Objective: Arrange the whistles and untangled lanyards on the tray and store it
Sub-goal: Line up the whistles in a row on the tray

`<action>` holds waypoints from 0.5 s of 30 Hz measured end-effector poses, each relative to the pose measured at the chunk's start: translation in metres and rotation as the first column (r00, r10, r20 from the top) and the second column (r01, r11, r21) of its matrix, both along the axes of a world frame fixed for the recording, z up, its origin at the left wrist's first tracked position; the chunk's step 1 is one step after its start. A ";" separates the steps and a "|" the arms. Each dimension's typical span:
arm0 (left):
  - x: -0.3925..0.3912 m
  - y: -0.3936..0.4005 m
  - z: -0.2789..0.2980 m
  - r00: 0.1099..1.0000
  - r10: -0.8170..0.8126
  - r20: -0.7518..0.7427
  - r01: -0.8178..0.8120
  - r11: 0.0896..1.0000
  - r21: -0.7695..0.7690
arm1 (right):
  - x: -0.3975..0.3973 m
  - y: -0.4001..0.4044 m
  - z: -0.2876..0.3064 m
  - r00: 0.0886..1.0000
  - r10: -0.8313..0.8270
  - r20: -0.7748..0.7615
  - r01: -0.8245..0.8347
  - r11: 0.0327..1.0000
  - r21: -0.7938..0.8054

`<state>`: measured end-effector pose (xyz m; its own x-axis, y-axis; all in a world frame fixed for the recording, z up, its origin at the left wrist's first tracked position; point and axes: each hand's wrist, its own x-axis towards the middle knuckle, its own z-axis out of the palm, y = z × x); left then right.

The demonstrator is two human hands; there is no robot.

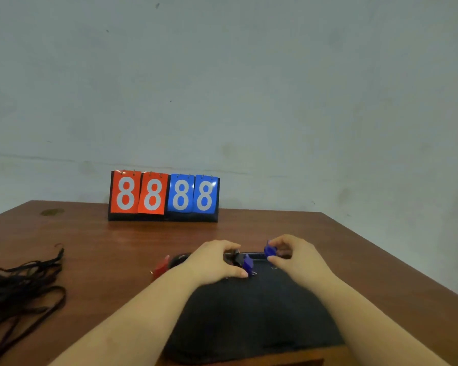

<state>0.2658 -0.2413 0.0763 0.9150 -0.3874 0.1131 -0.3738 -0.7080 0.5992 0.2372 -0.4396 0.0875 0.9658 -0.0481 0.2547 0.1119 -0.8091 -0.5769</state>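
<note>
Over the black tray [249, 313] on the desk [103, 247], the right hand [294, 257] pinches a blue whistle [270, 250]; the left hand [212, 260] grips another blue whistle [248, 263]. Black lanyards [21, 291] lie tangled far left.

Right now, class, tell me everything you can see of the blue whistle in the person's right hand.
The blue whistle looks like glossy, see-through plastic, small and rounded. The right hand pinches it between thumb and curled fingers, holding it just above the far edge of the black tray. Its mouthpiece and ring are hidden. A second blue whistle lies nearby, apart from it.
</note>
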 end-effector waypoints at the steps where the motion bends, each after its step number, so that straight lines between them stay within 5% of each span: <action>1: 0.003 -0.008 -0.002 1.000 -0.006 0.003 0.006 1.000 0.009 | 0.002 -0.007 -0.002 1.000 -0.010 0.000 0.010 1.000 0.002; 15: 0.062 -0.073 -0.030 0.997 -0.042 0.071 0.032 0.989 0.146 | 0.059 -0.045 -0.045 0.996 0.009 -0.087 -0.003 0.998 0.066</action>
